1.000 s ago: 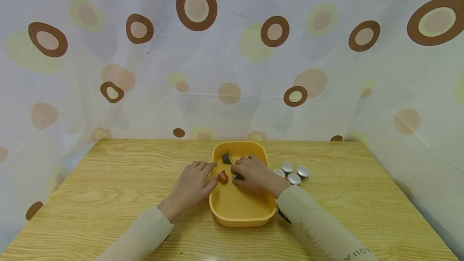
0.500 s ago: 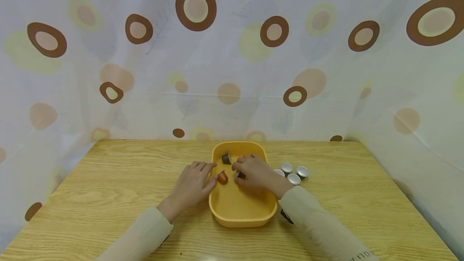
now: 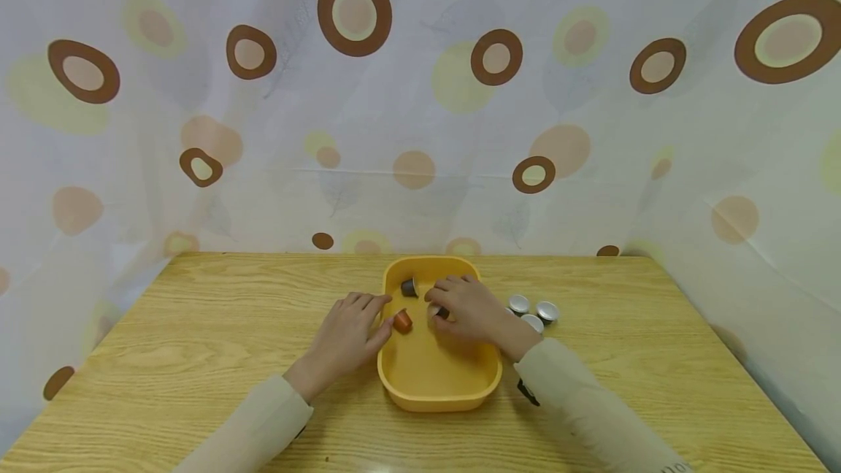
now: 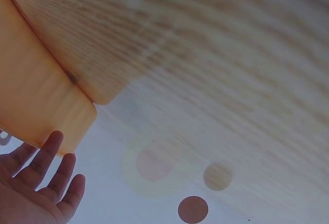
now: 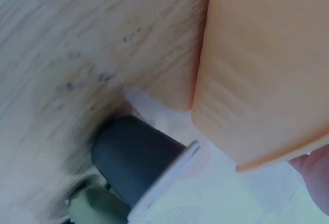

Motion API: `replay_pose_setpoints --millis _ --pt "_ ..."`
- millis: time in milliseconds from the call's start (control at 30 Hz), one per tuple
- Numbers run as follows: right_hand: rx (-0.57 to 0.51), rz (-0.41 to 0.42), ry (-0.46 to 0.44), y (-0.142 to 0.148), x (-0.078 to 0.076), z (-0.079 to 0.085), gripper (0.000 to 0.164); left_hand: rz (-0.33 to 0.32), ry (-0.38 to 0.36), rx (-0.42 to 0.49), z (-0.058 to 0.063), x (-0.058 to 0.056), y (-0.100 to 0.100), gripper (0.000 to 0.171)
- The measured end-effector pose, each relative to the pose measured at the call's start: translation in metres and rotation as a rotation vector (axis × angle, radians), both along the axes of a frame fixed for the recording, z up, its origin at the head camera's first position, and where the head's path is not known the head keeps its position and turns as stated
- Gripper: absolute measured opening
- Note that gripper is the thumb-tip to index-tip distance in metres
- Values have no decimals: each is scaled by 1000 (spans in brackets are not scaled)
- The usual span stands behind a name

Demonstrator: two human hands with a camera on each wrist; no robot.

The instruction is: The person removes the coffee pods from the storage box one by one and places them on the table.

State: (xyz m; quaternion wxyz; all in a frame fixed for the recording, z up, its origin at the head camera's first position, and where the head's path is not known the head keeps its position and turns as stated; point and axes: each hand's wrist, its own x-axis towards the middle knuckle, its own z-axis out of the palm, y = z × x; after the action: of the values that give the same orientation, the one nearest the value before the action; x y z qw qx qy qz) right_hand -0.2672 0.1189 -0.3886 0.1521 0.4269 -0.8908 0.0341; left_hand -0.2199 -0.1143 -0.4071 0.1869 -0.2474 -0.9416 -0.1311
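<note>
A yellow tray stands on the wooden table. Inside lie a copper-orange coffee capsule and, toward the back, a dark coffee capsule. My right hand reaches in over the right rim and pinches another dark coffee capsule between thumb and fingers. The right wrist view shows only part of that hand, beyond the tray wall. My left hand rests at the tray's left rim with its fingers extended; in the left wrist view its fingers lie along the tray wall.
Several capsules with silver lids stand on the table right of the tray, partly hidden by my right arm. Up close there are a black capsule and an olive-green one. A patterned cloth hangs behind the table.
My right hand has shifted a little to the right and back inside the tray, with the dark capsule in its fingers. The left hand has stayed in place.
</note>
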Motion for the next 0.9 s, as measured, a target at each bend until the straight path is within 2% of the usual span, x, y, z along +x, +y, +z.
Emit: replay_pose_setpoints --millis 267,667,900 --pt "-20 -6 0 7 3 6 25 5 -17 1 0 0 0 38" --pt "-59 -23 9 22 5 14 25 -9 -4 8 -1 -1 0 37" --pt "-89 -16 44 31 4 19 21 -5 -4 5 0 0 0 38"
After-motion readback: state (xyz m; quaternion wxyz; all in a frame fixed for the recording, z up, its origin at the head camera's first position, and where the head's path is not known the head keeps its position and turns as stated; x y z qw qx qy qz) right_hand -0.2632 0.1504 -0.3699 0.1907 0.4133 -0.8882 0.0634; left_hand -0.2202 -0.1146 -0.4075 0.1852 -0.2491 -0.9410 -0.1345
